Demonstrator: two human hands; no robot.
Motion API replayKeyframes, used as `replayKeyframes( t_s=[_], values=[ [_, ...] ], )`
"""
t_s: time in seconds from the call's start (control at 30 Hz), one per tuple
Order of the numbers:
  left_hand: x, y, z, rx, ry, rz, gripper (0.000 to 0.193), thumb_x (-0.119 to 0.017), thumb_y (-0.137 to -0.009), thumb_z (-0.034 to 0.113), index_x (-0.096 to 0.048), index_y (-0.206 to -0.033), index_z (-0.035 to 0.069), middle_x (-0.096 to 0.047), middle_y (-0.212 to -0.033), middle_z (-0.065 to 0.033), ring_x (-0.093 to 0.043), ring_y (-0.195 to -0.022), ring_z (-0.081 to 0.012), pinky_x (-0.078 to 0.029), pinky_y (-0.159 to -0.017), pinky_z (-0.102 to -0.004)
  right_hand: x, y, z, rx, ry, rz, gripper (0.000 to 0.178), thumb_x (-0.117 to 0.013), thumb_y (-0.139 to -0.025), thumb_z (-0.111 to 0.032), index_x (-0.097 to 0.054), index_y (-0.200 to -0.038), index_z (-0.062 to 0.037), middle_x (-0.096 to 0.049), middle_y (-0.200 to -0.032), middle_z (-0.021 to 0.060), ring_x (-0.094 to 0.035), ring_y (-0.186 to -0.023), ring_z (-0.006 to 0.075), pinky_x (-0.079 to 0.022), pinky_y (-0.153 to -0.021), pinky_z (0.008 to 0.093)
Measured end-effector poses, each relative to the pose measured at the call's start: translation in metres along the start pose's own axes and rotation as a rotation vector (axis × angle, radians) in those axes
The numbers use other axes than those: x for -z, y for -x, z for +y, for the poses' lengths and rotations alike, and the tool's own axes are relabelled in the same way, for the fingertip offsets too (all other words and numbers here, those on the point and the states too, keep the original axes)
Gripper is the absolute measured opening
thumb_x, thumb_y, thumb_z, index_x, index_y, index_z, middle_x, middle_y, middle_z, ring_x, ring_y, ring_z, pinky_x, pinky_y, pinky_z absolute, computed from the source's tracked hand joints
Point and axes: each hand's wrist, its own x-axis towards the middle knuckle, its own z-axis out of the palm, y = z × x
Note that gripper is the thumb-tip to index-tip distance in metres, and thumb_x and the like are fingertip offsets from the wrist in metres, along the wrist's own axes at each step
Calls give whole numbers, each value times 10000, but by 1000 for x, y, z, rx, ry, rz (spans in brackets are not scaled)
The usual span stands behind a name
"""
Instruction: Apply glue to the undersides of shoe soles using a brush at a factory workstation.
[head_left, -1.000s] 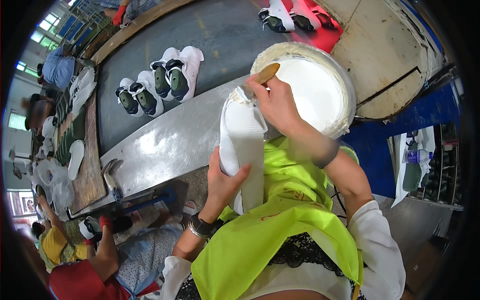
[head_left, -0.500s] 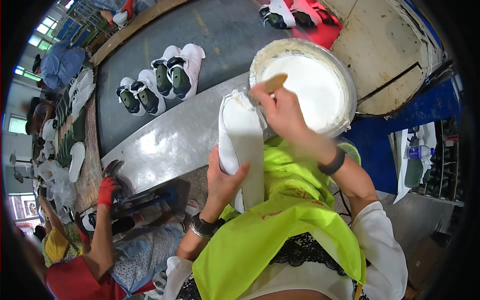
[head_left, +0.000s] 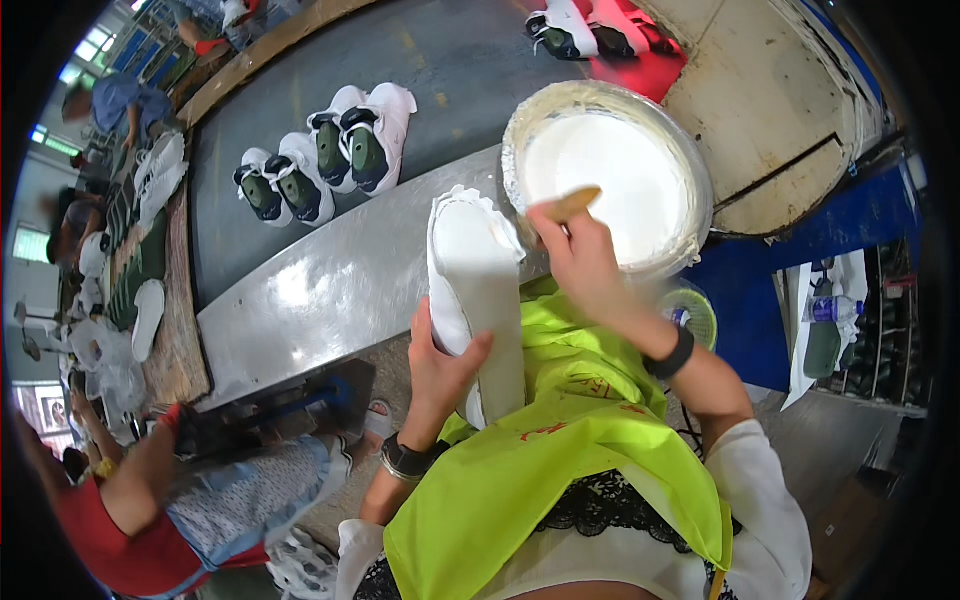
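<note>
My left hand (head_left: 438, 370) is wrapped around a white shoe upper (head_left: 478, 265), held sole side up with its toe pointing away from me. White, ragged material lines the rim at the toe. In my right hand (head_left: 582, 262) is a brush (head_left: 574, 204), its pale wooden handle sticking up past the fingers. The brush's working end sits close to the right edge of the toe, mostly hidden by the hand; whether it touches cannot be told. Just beyond my right hand stands a round tub (head_left: 530, 118) of thick white liquid (head_left: 615, 165), its rim crusted.
A metal ledge (head_left: 300, 290) borders a dark conveyor belt (head_left: 300, 85) carrying white shoes (head_left: 375, 138) with dark green parts. More shoes (head_left: 610, 30) stand under red light. A co-worker in red (head_left: 130, 510) is at lower left. A green basket (head_left: 692, 312) sits beside my right forearm.
My right hand and the brush have shifted slightly down and right, away from the toe. The shoe upper has moved a little left. The co-worker's red-gloved hand has drawn back left.
</note>
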Motion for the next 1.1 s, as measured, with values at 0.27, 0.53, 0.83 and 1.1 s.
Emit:
replayKeyframes(
  t_s=[0.27, 0.53, 0.83, 1.1],
  values=[
    [4, 3, 3, 37, 45, 7, 652, -767, -743, 250, -479, -1272, 1, -527, -1179, -164, -543, -1065, -255, -441, -917, -372, 1, -10, -30, 211, -31, 47, 145, -577, -907, -92, -652, -981, 8, -664, -856, 188, -651, -791, 349, -505, -693, 365],
    [11, 8, -4, 84, 163, 59, 600, -760, -746, 198, -492, -1248, 9, -551, -1137, -132, -564, -1024, -210, -464, -884, -350, -4, 37, -9, 99, -26, -63, 130, -580, -910, -79, -650, -984, 0, -661, -905, 185, -651, -844, 342, -509, -743, 368],
    [10, -14, 22, 42, 85, 138, 570, -755, -748, 127, -508, -1244, -7, -625, -1083, -99, -593, -962, -169, -479, -860, -306, -7, 6, -3, -21, -129, 6, 214, -553, -944, -165, -620, -943, 38, -638, -731, 180, -642, -677, 319, -492, -629, 362],
    [-12, -267, 119, 23, 234, -179, 508, -731, -820, 175, -527, -1219, -66, -659, -1049, -159, -682, -874, -230, -572, -758, -342, 80, -32, -25, 72, -265, 120, 169, -544, -954, -32, -625, -1060, 72, -662, -974, 111, -617, -861, 133, -486, -744, 249]
  ],
)
